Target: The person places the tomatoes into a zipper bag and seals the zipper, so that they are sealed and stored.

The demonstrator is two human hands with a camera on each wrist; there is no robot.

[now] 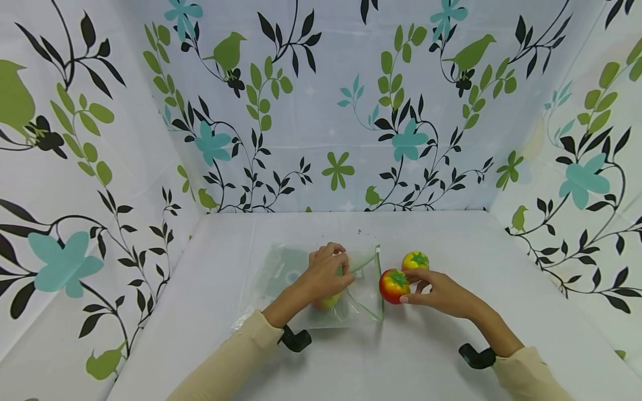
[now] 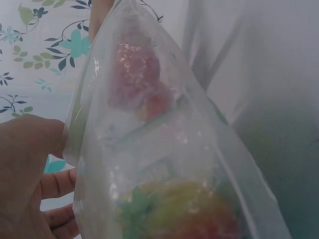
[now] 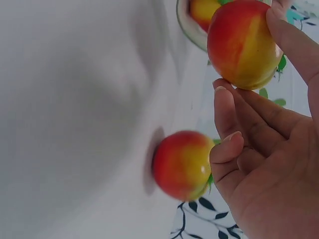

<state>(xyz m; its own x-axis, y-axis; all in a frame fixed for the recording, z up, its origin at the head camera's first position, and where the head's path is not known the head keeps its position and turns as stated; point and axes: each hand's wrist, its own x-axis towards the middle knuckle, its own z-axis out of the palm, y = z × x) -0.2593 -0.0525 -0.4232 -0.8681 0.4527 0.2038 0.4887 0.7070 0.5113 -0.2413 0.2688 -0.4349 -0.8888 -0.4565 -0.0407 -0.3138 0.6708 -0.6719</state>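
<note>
My right hand pinches a red and yellow toy tomato with a green leafy top between thumb and fingers, right at the mouth of a clear plastic bag. The bag lies on its side, and its green-edged opening faces right. With thumb and fingers, my left hand grips the bag's upper edge and lifts it. Inside the bag, below that hand, rests another tomato, seen blurred through the plastic. A third tomato sits on the table just behind my right hand.
The white table runs back to a patterned cloth wall, with similar cloth at both sides. Each wrist carries a black camera mount, one at the left wrist and one at the right.
</note>
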